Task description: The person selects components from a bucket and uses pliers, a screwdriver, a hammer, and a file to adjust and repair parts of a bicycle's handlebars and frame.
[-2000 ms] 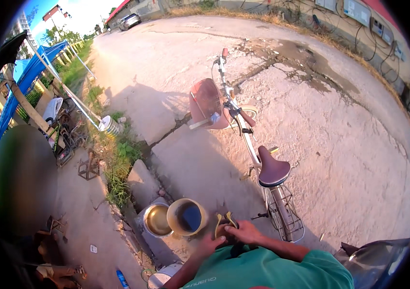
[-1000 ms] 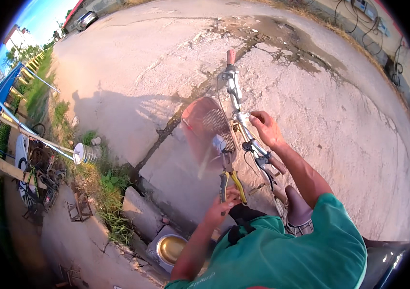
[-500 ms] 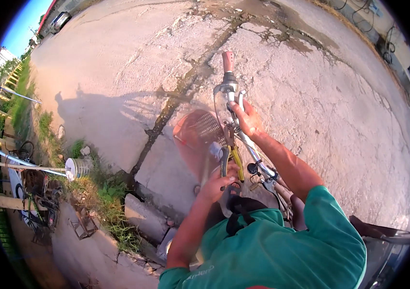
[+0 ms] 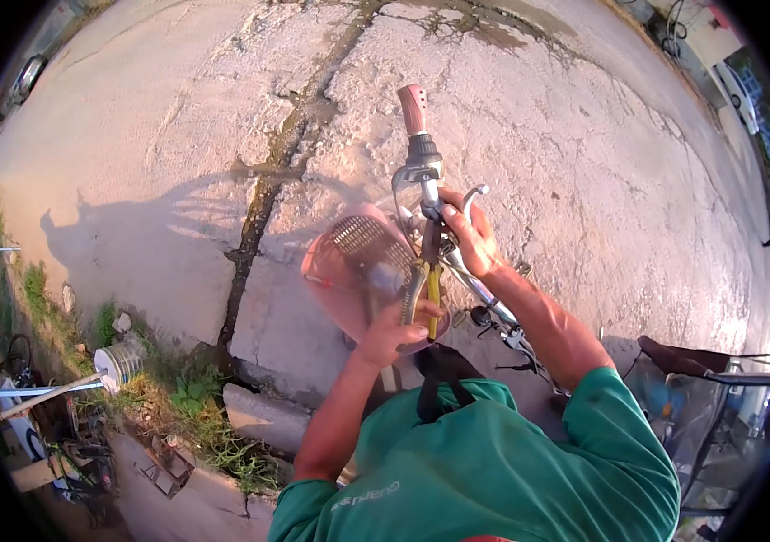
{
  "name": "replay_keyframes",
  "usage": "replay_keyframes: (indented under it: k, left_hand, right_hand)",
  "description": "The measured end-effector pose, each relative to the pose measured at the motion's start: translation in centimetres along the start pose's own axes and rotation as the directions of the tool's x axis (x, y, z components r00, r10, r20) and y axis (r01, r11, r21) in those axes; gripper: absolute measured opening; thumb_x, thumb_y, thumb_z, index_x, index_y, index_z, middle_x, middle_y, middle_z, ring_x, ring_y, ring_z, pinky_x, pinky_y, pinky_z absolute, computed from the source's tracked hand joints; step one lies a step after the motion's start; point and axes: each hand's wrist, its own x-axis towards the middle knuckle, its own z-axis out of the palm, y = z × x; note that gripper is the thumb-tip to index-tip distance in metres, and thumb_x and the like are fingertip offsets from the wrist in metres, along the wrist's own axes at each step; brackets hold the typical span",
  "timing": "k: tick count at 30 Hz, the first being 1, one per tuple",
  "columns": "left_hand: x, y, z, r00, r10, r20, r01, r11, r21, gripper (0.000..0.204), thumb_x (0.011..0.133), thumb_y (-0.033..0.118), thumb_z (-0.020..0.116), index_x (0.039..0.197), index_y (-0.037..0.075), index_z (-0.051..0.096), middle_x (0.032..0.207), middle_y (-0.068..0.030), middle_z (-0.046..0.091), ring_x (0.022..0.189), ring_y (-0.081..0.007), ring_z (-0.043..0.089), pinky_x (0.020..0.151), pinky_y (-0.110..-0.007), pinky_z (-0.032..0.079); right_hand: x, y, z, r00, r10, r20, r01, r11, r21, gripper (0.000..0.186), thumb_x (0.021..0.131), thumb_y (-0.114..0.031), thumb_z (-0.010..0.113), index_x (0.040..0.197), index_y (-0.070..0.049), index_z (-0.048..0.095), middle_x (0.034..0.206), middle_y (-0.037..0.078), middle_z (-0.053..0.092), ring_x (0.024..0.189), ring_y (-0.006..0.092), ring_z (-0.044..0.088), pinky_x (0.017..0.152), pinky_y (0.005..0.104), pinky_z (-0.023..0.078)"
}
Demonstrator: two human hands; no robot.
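A bicycle's silver handlebar (image 4: 429,191) rises in front of me, ending in a faded pink grip (image 4: 413,110) with a dark shifter collar below it. My left hand (image 4: 389,336) is wrapped round the yellow handles of a pair of pliers (image 4: 435,287). The dark jaws point up against the bar near the brake lever clamp; what they bite on is too small to tell. My right hand (image 4: 475,242) curls round the handlebar fitting beside the jaws, thumb on top. The brake lever (image 4: 473,196) sticks out just above its fingers. A pink-red basket (image 4: 331,262) hangs left of the bar.
Cracked concrete (image 4: 620,217) surrounds the bicycle, with a dark gully (image 4: 254,226) running through it. On the left are a white bucket (image 4: 120,364), weeds, a concrete block (image 4: 263,417) and scrap metal parts. A dark-framed vehicle part (image 4: 719,375) stands at the right.
The handlebar has turned and shifted slightly left in view. My right hand has come lower along it, closer to the plier jaws. The pliers stay in my left hand.
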Motion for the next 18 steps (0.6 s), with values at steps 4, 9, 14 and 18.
replay_keyframes:
  k: [4, 9, 14, 18]
  left_hand:
    - [-0.4, 2.0, -0.1, 0.996, 0.05, 0.068, -0.039, 0.986, -0.16, 0.039, 0.087, 0.007, 0.067, 0.125, -0.002, 0.067, 0.123, -0.0118, 0.066, 0.117, -0.0229, 0.062, 0.099, -0.036, 0.05]
    - [-0.6, 2.0, -0.6, 0.996, -0.077, 0.051, 0.09, 0.941, -0.327, 0.037, 0.085, 0.003, 0.065, 0.121, -0.005, 0.069, 0.134, -0.0187, 0.063, 0.124, -0.0334, 0.063, 0.107, -0.045, 0.051]
    - [0.0, 1.2, -0.2, 0.988, 0.064, 0.14, -0.001, 0.913, -0.409, 0.023, 0.09, 0.01, 0.068, 0.111, 0.0, 0.071, 0.145, -0.0225, 0.056, 0.123, -0.0367, 0.062, 0.099, -0.05, 0.055]
    - [0.5, 0.2, 0.1, 0.979, 0.109, 0.175, -0.016, 0.888, -0.46, 0.019, 0.092, 0.018, 0.07, 0.105, 0.004, 0.071, 0.147, -0.0247, 0.052, 0.124, -0.0361, 0.06, 0.098, -0.047, 0.055]
  right_hand:
    - [0.2, -0.4, 0.9, 0.999, 0.032, -0.025, -0.034, 0.997, -0.067, 0.061, 0.107, -0.042, 0.049, 0.148, 0.004, 0.05, 0.119, 0.008, 0.065, 0.101, 0.016, 0.063, 0.087, 0.0335, 0.053]
    - [0.0, -1.6, 0.8, 0.999, 0.046, 0.018, -0.044, 0.995, -0.095, 0.058, 0.105, -0.037, 0.049, 0.148, 0.002, 0.05, 0.118, 0.009, 0.068, 0.099, 0.0157, 0.065, 0.076, 0.031, 0.053]
    - [0.0, -2.0, 1.2, 0.997, 0.05, -0.05, -0.061, 0.972, -0.228, 0.061, 0.099, -0.04, 0.052, 0.145, -0.001, 0.054, 0.109, 0.006, 0.068, 0.079, 0.0128, 0.058, 0.067, 0.0306, 0.049]
    - [0.2, -1.9, 1.2, 0.994, 0.082, -0.079, -0.095, 0.979, -0.179, 0.061, 0.097, -0.04, 0.053, 0.145, -0.001, 0.056, 0.107, 0.005, 0.068, 0.077, 0.0131, 0.055, 0.068, 0.0312, 0.047]
